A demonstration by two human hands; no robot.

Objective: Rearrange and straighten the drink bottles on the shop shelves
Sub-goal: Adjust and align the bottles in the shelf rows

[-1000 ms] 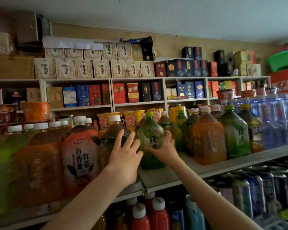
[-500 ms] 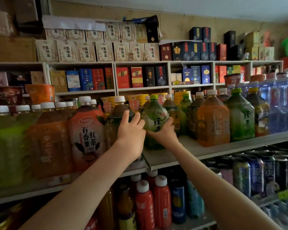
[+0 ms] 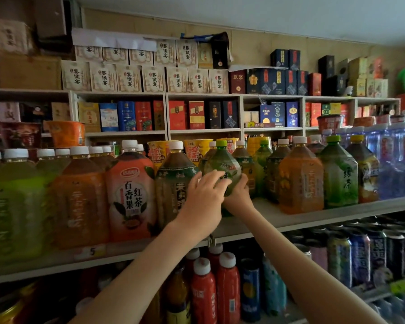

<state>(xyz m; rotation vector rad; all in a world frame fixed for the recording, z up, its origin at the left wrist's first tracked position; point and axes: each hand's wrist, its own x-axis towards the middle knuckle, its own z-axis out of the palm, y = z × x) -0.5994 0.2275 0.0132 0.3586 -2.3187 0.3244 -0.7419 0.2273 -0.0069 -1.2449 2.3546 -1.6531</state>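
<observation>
Left hand (image 3: 202,195), right hand (image 3: 238,192) grip green bottle (image 3: 222,161) | upright | cap up

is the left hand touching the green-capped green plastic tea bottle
Touching. The head view shows the left hand with fingers curled over the front of the green-capped green plastic tea bottle, and the right hand gripping its other side.
</observation>
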